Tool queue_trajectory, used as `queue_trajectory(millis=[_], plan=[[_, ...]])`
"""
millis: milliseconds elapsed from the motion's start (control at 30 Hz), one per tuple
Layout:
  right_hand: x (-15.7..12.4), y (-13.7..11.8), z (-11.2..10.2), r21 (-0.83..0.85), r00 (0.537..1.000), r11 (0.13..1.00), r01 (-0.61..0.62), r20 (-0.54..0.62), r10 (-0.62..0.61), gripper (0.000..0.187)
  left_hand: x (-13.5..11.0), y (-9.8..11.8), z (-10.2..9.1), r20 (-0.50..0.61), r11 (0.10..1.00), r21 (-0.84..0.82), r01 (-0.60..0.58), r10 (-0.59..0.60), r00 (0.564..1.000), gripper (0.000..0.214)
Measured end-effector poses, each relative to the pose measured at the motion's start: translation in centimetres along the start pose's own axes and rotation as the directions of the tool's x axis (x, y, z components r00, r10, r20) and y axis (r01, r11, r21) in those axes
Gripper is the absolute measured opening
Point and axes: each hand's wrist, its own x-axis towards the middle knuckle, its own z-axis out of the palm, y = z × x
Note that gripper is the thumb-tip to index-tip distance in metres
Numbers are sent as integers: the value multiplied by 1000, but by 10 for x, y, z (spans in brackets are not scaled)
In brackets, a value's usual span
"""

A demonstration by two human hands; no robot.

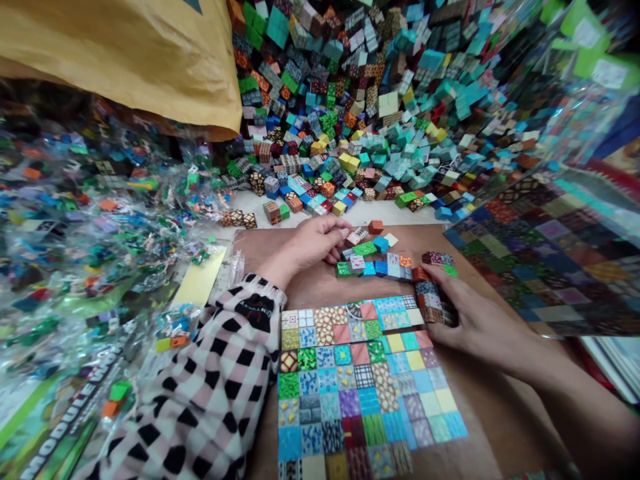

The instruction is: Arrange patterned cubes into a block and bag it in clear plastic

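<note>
My right hand [457, 310] grips a short row of patterned cube blocks [429, 293], thumb and fingers at its two ends. This row stands at the upper right corner of a flat mosaic of square picture blocks [350, 380], laid edge to edge. My left hand [317, 241], in a checkered sleeve, is curled with its fingers drawn together beside a loose cluster of small blocks [365, 249]. Whether anything lies within those left fingers is hidden. A dark red and green block piece [440, 260] lies just beyond my right hand.
A large heap of loose blocks [350, 113] fills the back. Clear bags of small coloured parts [110, 187] cover the left, below a yellow sheet-like bag [125, 60]. A transparent bag of flat block mosaics [555, 247] stands at right. Brown board [310, 290] lies underneath.
</note>
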Motion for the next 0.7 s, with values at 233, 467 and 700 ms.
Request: queue_trajectory(millis=[233, 467, 700], plan=[[0, -2, -1, -4, 1000, 1000, -11, 19, 11, 84, 0, 1, 0, -1, 1000, 14, 7, -7, 1000, 17], [0, 1, 1, -12, 1000, 1000, 4, 7, -4, 84, -1, 2, 0, -5, 1000, 18, 10, -10, 1000, 18], [-1, 3, 4, -27, 1000, 1000, 7, -16, -7, 86, -1, 3, 0, -11, 1000, 25, 11, -11, 1000, 17]])
